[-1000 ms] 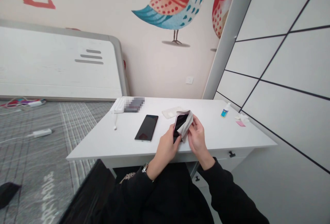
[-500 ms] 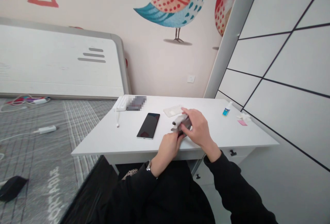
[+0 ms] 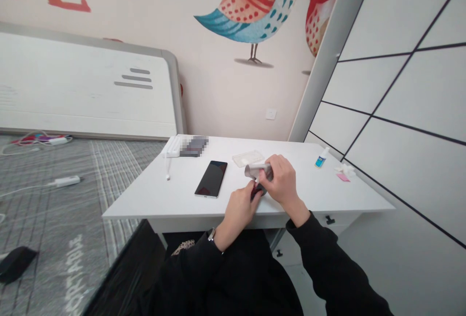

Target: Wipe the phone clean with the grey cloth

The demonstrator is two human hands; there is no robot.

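Note:
My right hand [image 3: 283,181] is closed on a grey cloth [image 3: 254,170], whose folded end sticks out to the left of the fingers. Just below it, my left hand [image 3: 239,205] pinches a small dark, shiny object [image 3: 258,190]. Fingers and cloth cover most of that object, so its kind does not show. Both hands are close together over the front of the white desk [image 3: 163,204]. Left of them a smartphone [image 3: 211,178] with a black screen lies face up. A clear, flat plastic case [image 3: 247,158] rests behind the hands.
A small blue-labelled bottle [image 3: 322,158] stands at the right, near crumpled white tissue [image 3: 345,168] and a pink slip [image 3: 342,177]. At the back left are a white case [image 3: 174,146], a short white cable [image 3: 168,168] and a blurred-out dark item [image 3: 194,146].
The cloth has turned and opened out, its end now pointing left above my left hand. My right hand has shifted slightly right. The whole view has tilted a little.

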